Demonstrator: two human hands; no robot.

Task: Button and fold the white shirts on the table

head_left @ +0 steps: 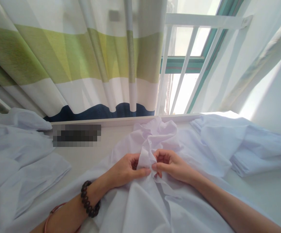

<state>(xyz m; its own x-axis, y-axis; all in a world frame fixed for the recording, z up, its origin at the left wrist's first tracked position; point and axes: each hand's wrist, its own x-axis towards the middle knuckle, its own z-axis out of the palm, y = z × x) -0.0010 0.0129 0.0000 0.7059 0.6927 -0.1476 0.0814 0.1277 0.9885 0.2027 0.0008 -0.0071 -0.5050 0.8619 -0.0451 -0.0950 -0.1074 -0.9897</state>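
A white garment (142, 204), which looks like a shirt or coat, lies spread over the white surface in front of me. Its front edge is gathered upward between my two hands. My left hand (128, 166), with a dark beaded bracelet (88, 200) at the wrist, pinches the cloth between thumb and fingers. Close beside it, my right hand (168, 163) grips the opposite edge, thumb against curled fingertips. The fingertips of both hands nearly meet. Whether a button sits between them is too small to tell. Beyond the hands, the upper part of the garment is bunched up.
More white cloth lies heaped on the left (16, 158), and folded white garments (259, 142) lie on the right. A blurred-out dark object (77, 134) is at the surface's back edge. Behind hang a green-and-white curtain (82, 55) and a white railing (205, 21) before the window.
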